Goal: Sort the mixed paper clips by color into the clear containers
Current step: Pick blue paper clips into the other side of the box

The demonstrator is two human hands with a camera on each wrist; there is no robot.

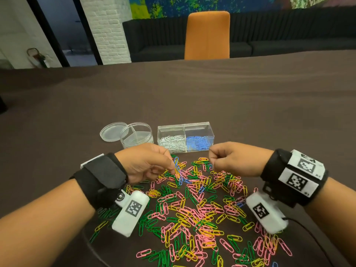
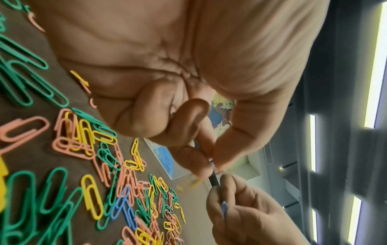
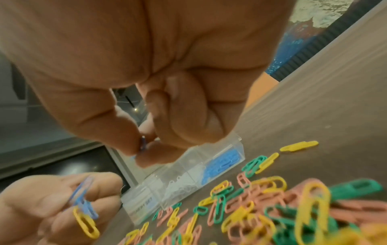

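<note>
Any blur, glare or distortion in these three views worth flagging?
Head view: sharp, wide-angle bend at the table edges. Left wrist view: ceiling lights blown out, near green clips soft. Right wrist view: left hand and foreground clips blurred.

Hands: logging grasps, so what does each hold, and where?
Left hand pinches tangled blue and yellow clips by their upper ends; right hand pinches one blue clip at fingertips.

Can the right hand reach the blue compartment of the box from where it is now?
Probably yes. The right hand hovers just in front of the blue compartment, pinching a blue clip, and nothing stands between them.
</note>
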